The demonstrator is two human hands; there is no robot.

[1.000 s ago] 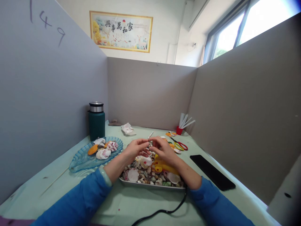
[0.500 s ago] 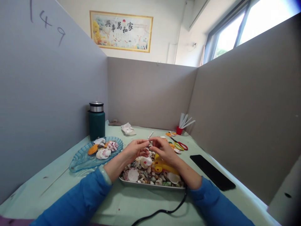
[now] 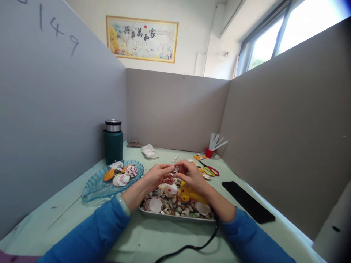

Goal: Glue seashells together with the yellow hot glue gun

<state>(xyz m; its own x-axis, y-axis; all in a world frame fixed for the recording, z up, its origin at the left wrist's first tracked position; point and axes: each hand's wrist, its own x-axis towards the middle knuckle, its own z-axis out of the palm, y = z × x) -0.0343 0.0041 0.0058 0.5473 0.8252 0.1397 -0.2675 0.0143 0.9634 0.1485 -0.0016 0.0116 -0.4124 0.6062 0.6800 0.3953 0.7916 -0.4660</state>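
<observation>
My left hand (image 3: 161,175) and my right hand (image 3: 190,174) meet above the tray (image 3: 175,216) of shells. Between their fingertips is a small, speckled white-and-brown shell (image 3: 176,169), partly covered by the fingers. Both hands are closed in a pinch around it. Beneath them, the tray holds many small shells and stones, with a pale scallop shell (image 3: 155,205) near its front. A yellow glue gun (image 3: 193,194) lies on the shells under my right wrist, and a black cord (image 3: 189,247) runs from the tray's front right corner.
A blue dish (image 3: 94,188) with shells and a green bottle (image 3: 113,146) stand left. At right are scissors (image 3: 210,169), a black phone-like slab (image 3: 246,201) and a red cup (image 3: 209,152) of white sticks. Behind lie a crumpled paper (image 3: 149,150) and a white stick (image 3: 176,158).
My fingertips have lowered slightly against the white stick behind them, and more of the small shell shows between them. The whole view has shifted a little.
</observation>
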